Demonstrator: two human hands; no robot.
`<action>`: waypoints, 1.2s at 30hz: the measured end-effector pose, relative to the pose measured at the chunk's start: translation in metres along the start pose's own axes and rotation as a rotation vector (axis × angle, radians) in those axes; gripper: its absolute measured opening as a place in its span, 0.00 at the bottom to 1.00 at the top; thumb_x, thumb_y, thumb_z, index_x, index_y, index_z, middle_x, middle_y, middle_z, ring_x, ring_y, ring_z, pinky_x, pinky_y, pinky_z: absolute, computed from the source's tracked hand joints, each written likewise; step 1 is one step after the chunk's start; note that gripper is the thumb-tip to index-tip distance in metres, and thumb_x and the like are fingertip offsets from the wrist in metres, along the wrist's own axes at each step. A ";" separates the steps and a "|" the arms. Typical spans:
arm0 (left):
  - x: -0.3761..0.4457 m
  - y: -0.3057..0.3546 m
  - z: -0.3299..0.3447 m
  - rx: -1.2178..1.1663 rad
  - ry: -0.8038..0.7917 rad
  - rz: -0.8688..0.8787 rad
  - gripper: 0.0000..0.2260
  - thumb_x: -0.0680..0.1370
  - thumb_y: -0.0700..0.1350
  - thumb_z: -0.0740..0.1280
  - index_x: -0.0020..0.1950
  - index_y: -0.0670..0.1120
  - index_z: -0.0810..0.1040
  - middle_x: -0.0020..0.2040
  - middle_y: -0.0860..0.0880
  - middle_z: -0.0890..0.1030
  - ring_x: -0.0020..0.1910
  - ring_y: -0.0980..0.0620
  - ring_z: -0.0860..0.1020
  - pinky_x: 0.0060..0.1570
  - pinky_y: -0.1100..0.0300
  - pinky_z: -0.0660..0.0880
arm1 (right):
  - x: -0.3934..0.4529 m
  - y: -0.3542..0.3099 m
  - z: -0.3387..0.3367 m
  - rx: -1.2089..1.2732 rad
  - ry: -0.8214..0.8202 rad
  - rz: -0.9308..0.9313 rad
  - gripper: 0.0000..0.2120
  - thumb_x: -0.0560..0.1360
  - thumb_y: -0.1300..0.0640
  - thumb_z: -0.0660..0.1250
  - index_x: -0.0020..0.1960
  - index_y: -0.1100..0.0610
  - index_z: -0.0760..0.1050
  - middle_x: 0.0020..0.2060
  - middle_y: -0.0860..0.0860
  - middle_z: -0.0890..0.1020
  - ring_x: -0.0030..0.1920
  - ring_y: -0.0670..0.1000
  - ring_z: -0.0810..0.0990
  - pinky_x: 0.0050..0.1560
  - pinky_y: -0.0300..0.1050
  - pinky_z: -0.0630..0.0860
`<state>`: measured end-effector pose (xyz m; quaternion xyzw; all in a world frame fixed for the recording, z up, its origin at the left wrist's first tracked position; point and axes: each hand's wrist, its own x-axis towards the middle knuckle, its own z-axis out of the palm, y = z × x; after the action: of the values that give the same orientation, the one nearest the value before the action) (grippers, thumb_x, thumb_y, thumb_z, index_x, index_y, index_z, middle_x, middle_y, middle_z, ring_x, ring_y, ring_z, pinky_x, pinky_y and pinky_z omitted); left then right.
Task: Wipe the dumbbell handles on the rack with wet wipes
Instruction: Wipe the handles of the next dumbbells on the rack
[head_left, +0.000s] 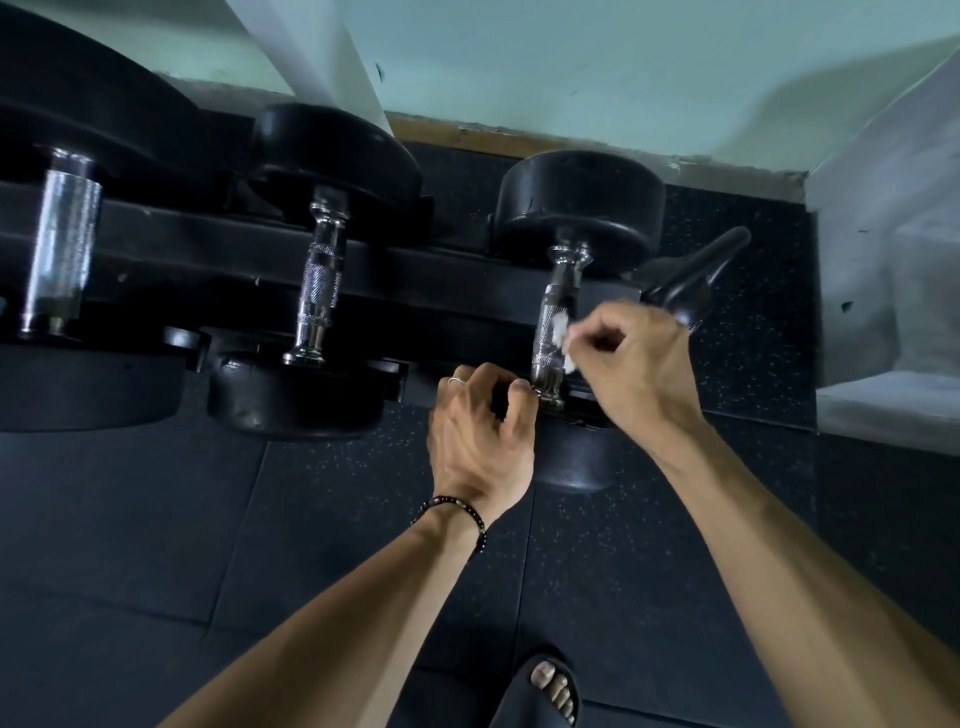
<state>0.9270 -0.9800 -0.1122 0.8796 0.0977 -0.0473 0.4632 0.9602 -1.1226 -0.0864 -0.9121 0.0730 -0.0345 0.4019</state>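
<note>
Three black dumbbells lie across a dark rack. The right dumbbell has a chrome knurled handle. My right hand pinches a small white wet wipe against the right side of that handle. My left hand, with a ring and a bead bracelet, curls its fingers around the near end of the same handle, just above the near weight head. The middle dumbbell's handle and the thick handle of the left dumbbell are untouched.
A black bar attachment lies on the floor behind my right hand. Speckled black rubber mats cover the floor. A pale green wall runs behind the rack, with a white ledge at the right. My sandalled foot stands below.
</note>
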 end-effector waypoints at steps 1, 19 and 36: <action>0.000 0.000 0.000 0.003 0.003 0.001 0.20 0.70 0.59 0.51 0.41 0.50 0.78 0.41 0.52 0.77 0.45 0.50 0.75 0.40 0.58 0.67 | -0.005 0.001 -0.003 -0.021 -0.076 -0.024 0.05 0.72 0.64 0.74 0.38 0.59 0.82 0.37 0.49 0.83 0.35 0.48 0.82 0.39 0.50 0.81; 0.000 0.002 0.000 0.008 -0.003 -0.025 0.21 0.71 0.58 0.52 0.43 0.48 0.80 0.44 0.51 0.78 0.48 0.49 0.74 0.45 0.55 0.70 | 0.024 -0.007 -0.007 -0.109 -0.095 -0.165 0.02 0.73 0.61 0.75 0.42 0.59 0.84 0.41 0.51 0.79 0.34 0.44 0.76 0.36 0.33 0.76; -0.001 0.002 -0.001 0.009 -0.029 -0.041 0.17 0.73 0.54 0.54 0.43 0.48 0.80 0.44 0.52 0.78 0.49 0.51 0.73 0.44 0.59 0.65 | -0.005 0.003 -0.002 0.179 -0.075 0.303 0.08 0.72 0.61 0.76 0.38 0.51 0.81 0.38 0.45 0.84 0.39 0.44 0.84 0.43 0.37 0.81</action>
<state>0.9268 -0.9802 -0.1098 0.8787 0.1088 -0.0702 0.4595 0.9549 -1.1258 -0.0872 -0.8520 0.1914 0.0541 0.4843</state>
